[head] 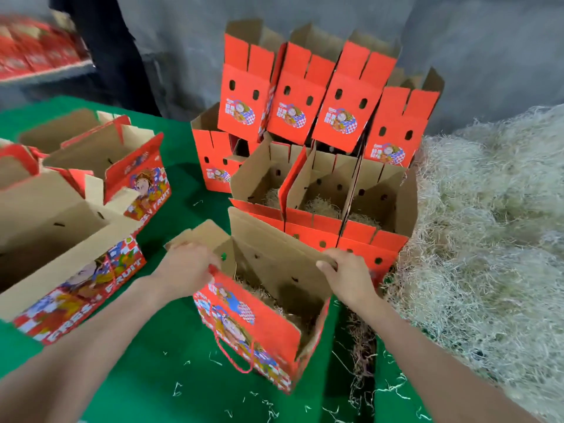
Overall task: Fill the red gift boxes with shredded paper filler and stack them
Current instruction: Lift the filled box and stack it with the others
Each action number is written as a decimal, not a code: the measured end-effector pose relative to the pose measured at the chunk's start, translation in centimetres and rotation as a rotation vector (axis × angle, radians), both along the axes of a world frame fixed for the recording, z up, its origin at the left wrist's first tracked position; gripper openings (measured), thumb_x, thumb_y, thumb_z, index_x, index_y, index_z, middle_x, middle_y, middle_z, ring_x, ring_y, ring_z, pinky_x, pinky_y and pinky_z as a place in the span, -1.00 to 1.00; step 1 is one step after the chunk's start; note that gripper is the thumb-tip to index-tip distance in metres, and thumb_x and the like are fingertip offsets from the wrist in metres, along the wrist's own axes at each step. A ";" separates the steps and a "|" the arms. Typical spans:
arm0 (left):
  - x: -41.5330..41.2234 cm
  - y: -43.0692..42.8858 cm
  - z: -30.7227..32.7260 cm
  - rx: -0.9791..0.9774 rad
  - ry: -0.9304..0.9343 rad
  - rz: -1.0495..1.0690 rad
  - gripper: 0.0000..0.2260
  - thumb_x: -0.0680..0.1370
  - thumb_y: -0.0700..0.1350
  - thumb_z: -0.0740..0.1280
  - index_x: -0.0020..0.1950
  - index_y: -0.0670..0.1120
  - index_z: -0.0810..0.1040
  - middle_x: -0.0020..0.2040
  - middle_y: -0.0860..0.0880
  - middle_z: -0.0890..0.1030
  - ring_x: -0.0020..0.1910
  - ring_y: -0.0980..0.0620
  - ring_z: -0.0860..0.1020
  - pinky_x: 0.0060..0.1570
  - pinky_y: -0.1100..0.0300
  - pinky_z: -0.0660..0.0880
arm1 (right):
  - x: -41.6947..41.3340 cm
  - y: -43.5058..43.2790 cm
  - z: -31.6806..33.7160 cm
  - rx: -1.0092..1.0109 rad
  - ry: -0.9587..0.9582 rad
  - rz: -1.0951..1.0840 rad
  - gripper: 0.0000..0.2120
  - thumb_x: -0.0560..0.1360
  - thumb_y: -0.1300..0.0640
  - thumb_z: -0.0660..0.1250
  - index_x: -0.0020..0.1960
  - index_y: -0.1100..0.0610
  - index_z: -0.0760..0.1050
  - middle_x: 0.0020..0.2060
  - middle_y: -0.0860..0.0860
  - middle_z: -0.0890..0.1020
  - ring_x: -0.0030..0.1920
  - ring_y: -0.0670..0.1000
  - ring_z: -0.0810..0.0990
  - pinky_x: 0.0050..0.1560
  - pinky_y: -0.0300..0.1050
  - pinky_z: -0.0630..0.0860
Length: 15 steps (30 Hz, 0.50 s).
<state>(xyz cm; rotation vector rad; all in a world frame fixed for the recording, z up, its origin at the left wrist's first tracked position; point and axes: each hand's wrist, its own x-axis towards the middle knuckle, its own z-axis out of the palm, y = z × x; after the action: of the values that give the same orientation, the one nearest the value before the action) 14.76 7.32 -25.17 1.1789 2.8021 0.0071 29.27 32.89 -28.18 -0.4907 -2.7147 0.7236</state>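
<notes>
A red gift box [262, 328] with a cartoon print stands open in front of me on the green table [171, 377], with shredded paper in its bottom. My left hand [186, 267] grips its left flap and near wall. My right hand [348, 273] grips the top edge of its tall back flap. Behind it, a stack of red boxes [320, 190] rises in tiers; the open boxes of the lower row hold filler. A big heap of pale shredded paper [488, 227] lies to the right.
Several empty open boxes [70, 227] sit on the table at the left. Loose paper strands [363, 352] litter the green cloth near the heap. More red boxes [36, 53] lie on a shelf at the far left, before a grey wall.
</notes>
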 end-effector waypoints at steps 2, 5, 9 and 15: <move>-0.8 -1.4 -1.2 0.164 0.026 0.182 -0.69 0.43 -0.25 0.30 0.08 0.06 0.63 0.22 0.00 0.54 0.31 -0.01 0.40 0.31 0.04 0.30 | -0.4 -1.5 -0.4 -0.098 -0.036 0.128 -0.75 0.54 0.00 0.26 0.00 0.18 0.54 -0.21 0.05 0.59 -0.21 0.07 0.50 -0.18 -0.09 0.36; 1.2 -1.7 -2.9 0.598 -0.093 0.468 -0.42 0.49 -0.29 0.29 0.49 -0.10 0.22 0.49 -0.20 0.16 0.50 -0.14 0.03 0.45 -0.01 0.04 | -0.6 -2.8 -0.4 -0.275 -0.378 0.168 -0.48 0.50 -0.23 0.20 0.36 0.01 0.31 0.07 0.03 0.58 -0.12 0.02 0.60 -0.10 -0.10 0.54; 6.5 -0.5 -3.2 1.153 -0.834 0.740 -0.33 0.54 0.14 0.25 0.53 0.05 -0.02 0.52 0.04 0.12 0.49 0.00 0.10 0.42 -0.07 0.15 | -1.0 -4.1 -0.2 -0.489 -0.449 0.151 -0.51 0.59 -0.09 0.12 0.47 -0.03 0.15 0.28 0.08 0.47 -0.01 0.15 0.64 0.00 -0.01 0.59; 9.4 0.9 -4.6 0.970 -0.782 0.632 -0.01 0.40 -0.09 0.49 0.53 -0.04 -0.21 0.53 0.08 -0.13 0.50 0.12 -0.09 0.46 0.08 -0.05 | -3.4 -7.3 -1.1 -0.516 -0.275 0.117 -0.60 0.63 0.07 0.06 0.46 -0.06 0.21 0.32 0.08 0.41 -0.31 0.06 0.67 -0.30 -0.16 0.61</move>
<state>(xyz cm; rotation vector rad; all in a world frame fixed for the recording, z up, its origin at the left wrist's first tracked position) 24.19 8.19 -29.72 0.1421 2.2358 1.5876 25.83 25.61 -29.33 -0.5813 -2.8057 1.5056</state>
